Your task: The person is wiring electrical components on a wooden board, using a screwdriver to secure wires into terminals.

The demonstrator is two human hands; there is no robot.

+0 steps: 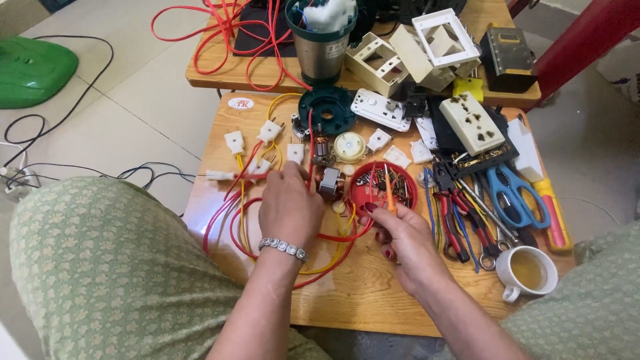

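My left hand point(288, 207) rests palm-down on a bundle of red and yellow wires point(243, 200) with white plugs point(235, 141) at their ends; its fingers pinch the wires near a small electric motor point(329, 183). A bracelet sits on that wrist. My right hand point(400, 240) grips an orange-handled screwdriver point(389, 193), whose tip points up into a red round dish point(407, 199) of screws. All of this lies on a low wooden table point(360, 293).
Pliers, blue scissors point(513, 193) and spanners lie to the right, next to a white cup of tea point(528, 270). Behind are white socket parts point(472, 122), a green blender base point(327, 109), a steel blender jar point(320, 43) and loose red cable. My knees flank the table.
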